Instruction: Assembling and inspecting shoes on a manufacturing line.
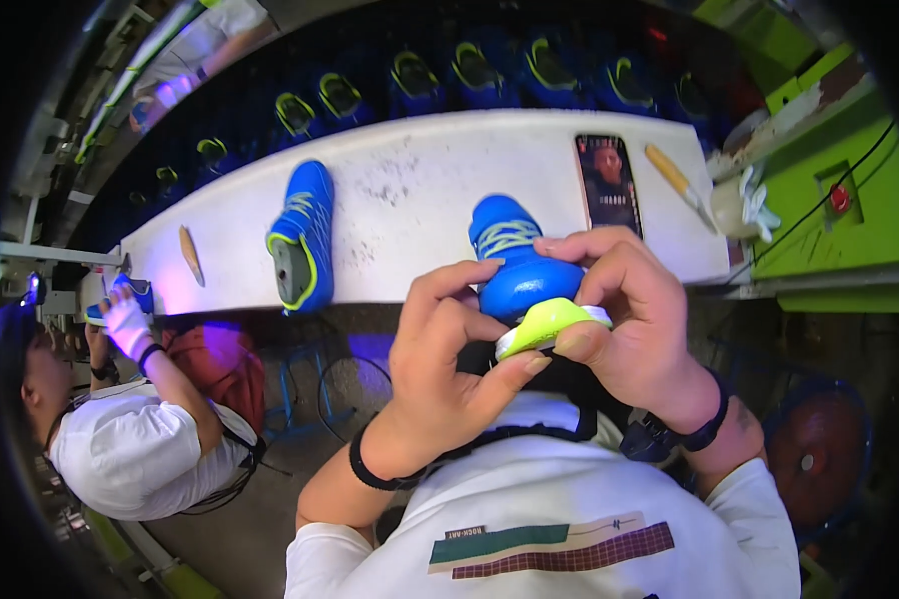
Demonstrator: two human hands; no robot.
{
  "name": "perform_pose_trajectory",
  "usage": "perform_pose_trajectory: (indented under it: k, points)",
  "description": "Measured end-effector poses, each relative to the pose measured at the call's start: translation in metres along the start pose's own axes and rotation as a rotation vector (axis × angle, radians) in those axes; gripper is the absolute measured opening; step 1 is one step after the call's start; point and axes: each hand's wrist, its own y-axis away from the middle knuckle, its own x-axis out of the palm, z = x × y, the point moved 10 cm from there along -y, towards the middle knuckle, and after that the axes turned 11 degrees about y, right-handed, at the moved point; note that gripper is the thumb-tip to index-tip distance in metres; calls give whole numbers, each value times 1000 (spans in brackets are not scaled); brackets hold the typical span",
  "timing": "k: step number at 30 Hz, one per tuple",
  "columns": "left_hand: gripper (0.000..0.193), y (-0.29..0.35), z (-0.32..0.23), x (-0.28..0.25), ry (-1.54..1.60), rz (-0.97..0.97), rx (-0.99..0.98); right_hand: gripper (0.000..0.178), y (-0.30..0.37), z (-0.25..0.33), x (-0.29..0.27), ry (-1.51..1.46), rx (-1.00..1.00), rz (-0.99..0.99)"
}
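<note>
Just in front of my body, I hold a blue sneaker (531, 287) by its rounded end with both hands. It has pale laces and a bright yellow-green and white sole (547, 325) that faces me. My left hand (449, 344) is closed on the shoe's left side, its thumb pressed at the sole edge. Opposite it, my right hand (634, 304) grips the other side, thumb on the sole and fingers on the blue upper. Farther left on the white bench, a second blue sneaker (305, 238) with a yellow-green collar lies untouched.
The long white bench (410, 160) also carries a phone (609, 185) with its screen lit and two wooden-handled tools (666, 170), (191, 255). Several blue shoes (474, 68) line up behind it. A green machine (839, 190) stands right; a co-worker (150, 429) sits left.
</note>
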Motion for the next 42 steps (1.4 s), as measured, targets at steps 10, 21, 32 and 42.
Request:
perform_pose_trajectory:
  k: [10,21,32,42]
  points:
    - [35,22,-6,6,59,119,7,52,27,31,12,322,-212,200]
    - [36,14,-12,22,-7,167,60,43,31,16,-8,169,-212,135]
    - [40,-18,-7,59,-64,200,213,63,6,-12,-31,178,130,336]
    - [37,5,62,71,-69,77,113,48,5,-49,-54,-26,164,93]
